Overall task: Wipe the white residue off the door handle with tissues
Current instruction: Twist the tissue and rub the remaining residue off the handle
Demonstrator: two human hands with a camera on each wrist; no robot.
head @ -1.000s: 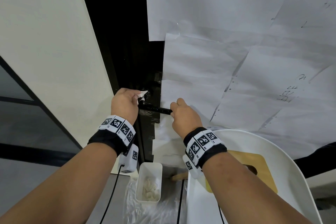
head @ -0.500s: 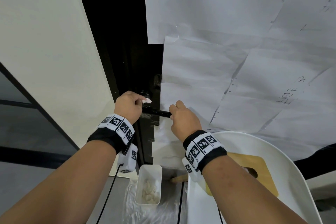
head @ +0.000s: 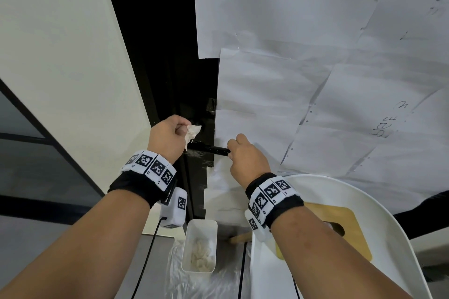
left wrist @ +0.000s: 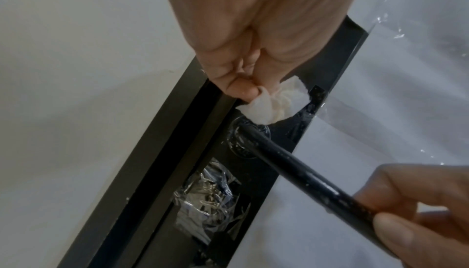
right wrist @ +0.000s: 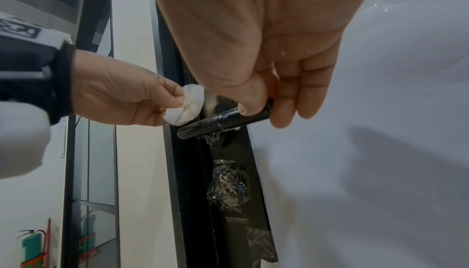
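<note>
A black lever door handle juts from a black door stile. My right hand pinches the handle's free end between thumb and fingers. My left hand pinches a crumpled white tissue just above the handle's pivot end; whether the tissue touches the handle or the door I cannot tell. Faint white specks show along the handle in the left wrist view.
White paper sheets and clear tape cover the door. Crumpled clear tape sits on the stile below the handle. Below stand a white tub with used tissues and a white chair with a wooden seat. A white wall lies left.
My left hand with the tissue has lifted slightly, from the handle's pivot end to just above it. My right hand keeps its hold on the handle's end.
</note>
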